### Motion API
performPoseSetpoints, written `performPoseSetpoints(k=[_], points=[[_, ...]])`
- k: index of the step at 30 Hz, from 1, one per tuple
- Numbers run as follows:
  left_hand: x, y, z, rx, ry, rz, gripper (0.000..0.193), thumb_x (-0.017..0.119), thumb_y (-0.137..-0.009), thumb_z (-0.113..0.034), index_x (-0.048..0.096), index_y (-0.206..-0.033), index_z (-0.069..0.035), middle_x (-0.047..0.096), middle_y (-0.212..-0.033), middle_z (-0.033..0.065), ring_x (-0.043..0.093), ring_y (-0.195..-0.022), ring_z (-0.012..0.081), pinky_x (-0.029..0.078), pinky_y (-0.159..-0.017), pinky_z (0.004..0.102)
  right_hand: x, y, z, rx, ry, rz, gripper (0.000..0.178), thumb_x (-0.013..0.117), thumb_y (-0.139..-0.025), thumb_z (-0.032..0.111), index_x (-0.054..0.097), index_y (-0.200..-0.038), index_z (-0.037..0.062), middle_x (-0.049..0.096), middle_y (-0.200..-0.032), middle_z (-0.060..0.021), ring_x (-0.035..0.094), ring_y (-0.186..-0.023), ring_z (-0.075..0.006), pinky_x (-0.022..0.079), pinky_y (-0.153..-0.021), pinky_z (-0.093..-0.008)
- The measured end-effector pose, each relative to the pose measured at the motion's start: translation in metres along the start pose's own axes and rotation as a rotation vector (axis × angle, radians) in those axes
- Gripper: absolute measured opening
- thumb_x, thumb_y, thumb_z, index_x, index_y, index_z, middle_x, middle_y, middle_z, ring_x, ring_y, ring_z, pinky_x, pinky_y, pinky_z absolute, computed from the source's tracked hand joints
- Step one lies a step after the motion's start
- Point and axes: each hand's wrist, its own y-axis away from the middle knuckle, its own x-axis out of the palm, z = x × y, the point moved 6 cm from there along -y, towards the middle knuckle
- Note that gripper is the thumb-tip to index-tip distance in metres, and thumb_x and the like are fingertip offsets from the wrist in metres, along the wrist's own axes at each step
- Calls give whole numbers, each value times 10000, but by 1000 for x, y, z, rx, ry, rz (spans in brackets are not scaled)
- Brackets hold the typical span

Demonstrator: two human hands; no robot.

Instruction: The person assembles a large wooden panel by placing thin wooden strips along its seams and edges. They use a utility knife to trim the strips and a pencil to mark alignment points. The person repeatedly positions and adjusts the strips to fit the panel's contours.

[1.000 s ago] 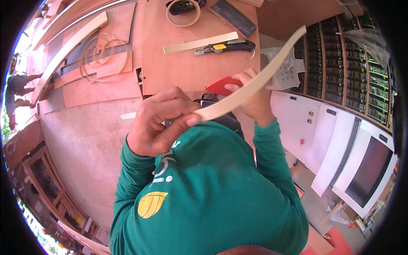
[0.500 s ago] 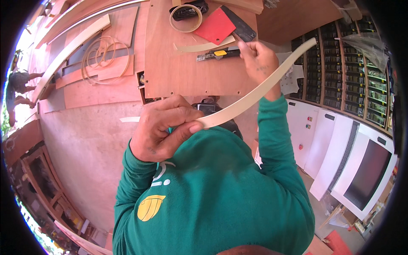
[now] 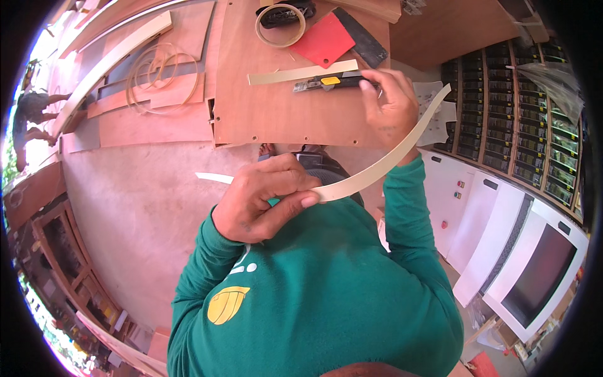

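Note:
Near my chest, my left hand point(image 3: 267, 198) is closed around a long, thin cream strip point(image 3: 377, 169), pinching it between thumb and fingers. The strip curves up to the right past my right wrist, and its short other end sticks out left of the hand. Over the right side of the wooden table, my right hand point(image 3: 391, 103) has its thumb and fingers closed on the rear end of a black utility knife point(image 3: 330, 81) with a yellow slider. The knife lies on the tabletop, blade end to the left. Just beyond it rests a shorter cream strip point(image 3: 301, 72).
On the table point(image 3: 251, 116) lie a tape roll point(image 3: 258, 31), a red flat piece point(image 3: 323, 41) and a black flat piece point(image 3: 361, 41). Coiled thin strips point(image 3: 130, 81) rest on boards at left. Small-parts racks point(image 3: 496, 107) and white cabinets stand at right. Another person point(image 3: 31, 110) is at far left.
My right hand has moved slightly down and closed on the knife's rear end. The shorter strip on the table has shifted and lies straighter. My left hand still holds the long strip.

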Motion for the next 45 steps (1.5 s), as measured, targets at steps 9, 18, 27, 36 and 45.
performPoseSetpoints(k=[9,18,27,36,45], points=[[4,0,-9,-16,27,-6,194,796,-995,-131,822,-1092,36,709,-922,133,672,-832,274,515,-762,392,101,-23,100,-338,-48,127,372,882,-879,269,780,-1191,95,697,-1143,-70,621,-1114,-309,507,-975,-469],[-5,3,-31,126,28,11,163,786,-998,-68,824,-1128,22,699,-942,134,670,-836,285,529,-779,394,84,3,144,-639,-261,-39,345,828,-840,206,723,-1156,116,688,-1050,-51,662,-974,-275,550,-863,-432],[-23,-1,-45,111,34,36,164,774,-1025,-112,819,-1089,32,676,-912,114,661,-856,245,517,-786,371,19,60,114,399,-993,-155,254,693,-1138,262,695,-1263,40,720,-1137,-45,660,-949,-93,579,-833,-266],[-14,-18,23,-119,264,37,283,707,-1121,-217,804,-1162,46,642,-925,29,595,-798,99,474,-707,292,-46,167,26,830,-855,-700,343,675,-1129,155,636,-1422,-17,721,-984,-23,614,-784,-81,542,-717,-259],[7,-44,60,-125,143,108,289,666,-1137,-218,784,-1143,45,610,-898,-12,580,-758,71,468,-706,262,-87,155,89,738,-776,-591,395,706,-1081,49,603,-1447,-56,768,-1004,-88,724,-847,-119,610,-807,-262]])
